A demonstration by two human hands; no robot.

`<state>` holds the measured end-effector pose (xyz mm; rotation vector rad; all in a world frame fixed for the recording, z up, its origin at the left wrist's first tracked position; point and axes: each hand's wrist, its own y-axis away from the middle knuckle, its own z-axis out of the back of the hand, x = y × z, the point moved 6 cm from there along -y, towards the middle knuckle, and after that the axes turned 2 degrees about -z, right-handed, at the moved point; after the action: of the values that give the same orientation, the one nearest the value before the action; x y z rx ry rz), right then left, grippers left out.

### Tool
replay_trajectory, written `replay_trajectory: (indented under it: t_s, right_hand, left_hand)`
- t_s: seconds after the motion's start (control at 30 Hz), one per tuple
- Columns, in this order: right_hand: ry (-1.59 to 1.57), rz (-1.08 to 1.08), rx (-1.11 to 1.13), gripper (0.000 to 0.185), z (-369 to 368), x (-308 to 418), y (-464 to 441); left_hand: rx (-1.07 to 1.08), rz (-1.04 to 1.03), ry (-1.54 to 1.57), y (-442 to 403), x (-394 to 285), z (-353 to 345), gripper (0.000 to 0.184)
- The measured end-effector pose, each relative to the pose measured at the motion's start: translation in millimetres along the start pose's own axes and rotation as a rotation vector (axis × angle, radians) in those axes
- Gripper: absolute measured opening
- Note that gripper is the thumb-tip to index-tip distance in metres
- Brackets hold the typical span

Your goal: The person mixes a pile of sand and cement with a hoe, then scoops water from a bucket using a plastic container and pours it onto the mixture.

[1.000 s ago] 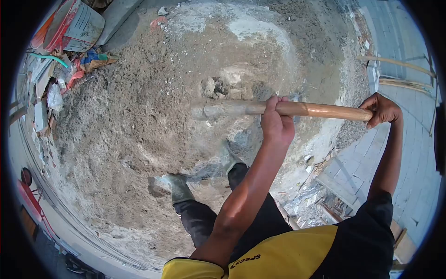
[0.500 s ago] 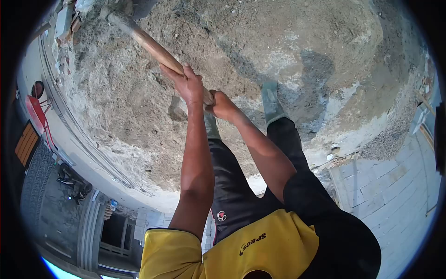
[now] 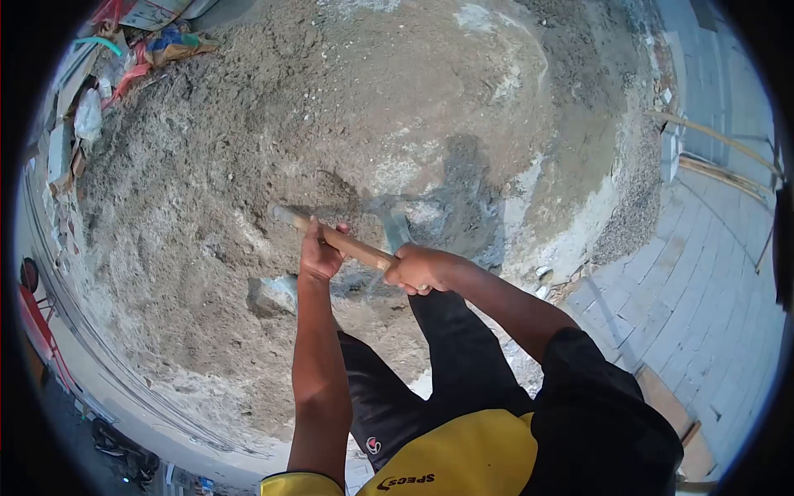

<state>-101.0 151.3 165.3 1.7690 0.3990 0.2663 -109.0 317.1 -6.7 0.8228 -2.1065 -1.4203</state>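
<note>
A hoe's wooden handle (image 3: 357,249) slants across in front of my legs, its dusty grey far end pointing up and left. My left hand (image 3: 321,255) is closed around the handle's upper part, while my right hand (image 3: 419,269) grips its near end in a fist. I cannot clearly make out the blade against the soil. Beneath the hoe is a broad spread of grey-brown sandy soil (image 3: 198,207). My boots stand in it, one boot (image 3: 281,291) partly covered with soil near my left forearm, the other boot (image 3: 395,227) beyond my right hand.
Rubble and plastic bags (image 3: 88,116) lie at the upper left. A red wheelbarrow (image 3: 37,318) stands at the left edge. On the right are pale paving blocks (image 3: 662,289), a gravel strip (image 3: 633,211) and long wooden poles (image 3: 719,140).
The hoe has come back from the upper left, and its handle looks shorter and flatter. My hands have moved apart along it, the right one rightward and lower. The view has shifted too.
</note>
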Motion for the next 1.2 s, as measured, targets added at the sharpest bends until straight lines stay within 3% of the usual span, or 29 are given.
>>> replay_trajectory:
  t_s: [0.03, 0.1, 0.17, 0.3, 0.37, 0.4, 0.47, 0.5, 0.53, 0.57, 0.6, 0.67, 0.7, 0.73, 0.8, 0.87, 0.93, 0.97, 1.0, 1.03, 1.07, 1.13, 1.2]
  right_hand:
    - [0.024, 0.104, 0.095, 0.025, 27, -14, 24]
    - [0.238, 0.115, 0.007, 0.028, 90, -23, 105]
    - [0.409, 0.155, -0.148, 0.029, 168, -44, 182]
    - [0.207, 0.129, -0.367, 0.033, 308, -102, 321]
    - [0.164, 0.148, -0.380, 0.036, 325, -112, 332]
    - [0.186, 0.171, -0.416, 0.039, 325, -114, 322]
    - [0.353, 0.137, -0.447, 0.042, 307, -112, 267]
    - [0.426, 0.235, -0.325, 0.040, 280, -104, 210]
    - [0.747, 0.341, -0.402, 0.038, 234, -73, 159]
    - [0.738, 0.502, -0.328, 0.034, 186, -54, 97]
    - [0.797, 0.678, -0.393, 0.035, 132, -30, 40]
    - [0.536, 0.830, -0.243, 0.037, 20, 22, -44]
    - [0.429, 0.891, -0.196, 0.035, -32, 45, -73]
    - [0.403, 0.923, -0.193, 0.037, -80, 64, -106]
    - [0.383, 0.938, -0.187, 0.039, -149, 60, -163]
    - [0.077, 0.832, -0.010, 0.036, -186, 28, -217]
    - [-0.006, 0.369, 0.143, 0.031, -187, -63, -240]
    - [-0.015, 0.242, 0.073, 0.022, -182, -82, -216]
    - [-0.024, 0.116, -0.005, 0.014, -170, -92, -195]
    - [-0.013, 0.107, -0.010, 0.014, -161, -92, -185]
    - [-0.034, 0.046, -0.009, 0.011, -153, -97, -173]
    - [-0.054, 0.014, -0.023, 0.010, -138, -81, -159]
    - [-0.115, 0.023, 0.066, 0.012, -118, -53, -141]
  left_hand:
    - [0.029, 0.008, -0.016, 4, 6, -28, 0.038]
    - [-0.043, 0.150, 0.223, 10, 32, -80, 0.033]
    - [0.008, 0.019, 0.325, -5, 99, -136, 0.028]
    - [0.169, 0.144, 0.439, 73, 186, -321, 0.007]
    - [0.208, 0.139, 0.460, 103, 183, -355, 0.009]
    - [0.217, 0.010, 0.399, 119, 165, -356, 0.012]
    - [0.261, -0.271, 0.287, 132, 122, -324, 0.018]
    - [0.316, -0.428, 0.235, 137, 82, -299, 0.021]
    - [0.240, -0.566, 0.160, 139, 41, -265, 0.018]
    - [0.176, -0.726, 0.047, 144, -5, -234, 0.015]
    - [0.081, -0.866, -0.029, 147, -51, -198, 0.016]
    - [-0.253, -1.146, -0.348, 155, -130, -124, 0.036]
    - [-0.444, -1.224, -0.516, 162, -151, -95, 0.047]
    - [-0.503, -1.228, -0.527, 158, -158, -65, 0.047]
    - [-0.679, -1.072, -0.690, 130, -142, 2, 0.071]
    - [-0.829, -0.830, -0.918, 100, -112, 72, 0.079]
    - [-0.848, -0.637, -1.076, 49, -42, 147, 0.077]
    - [-0.703, -0.340, -0.765, 52, -5, 138, 0.075]
    - [-0.685, -0.388, -0.938, -18, 41, 221, 0.073]
    - [-0.609, -0.198, -0.648, 19, 47, 166, 0.062]
    - [-0.605, -0.183, -0.641, 26, 52, 161, 0.062]
    - [-0.479, -0.164, -0.366, 17, 51, 144, 0.035]
    - [-0.351, -0.082, -0.246, 18, 37, 123, 0.027]
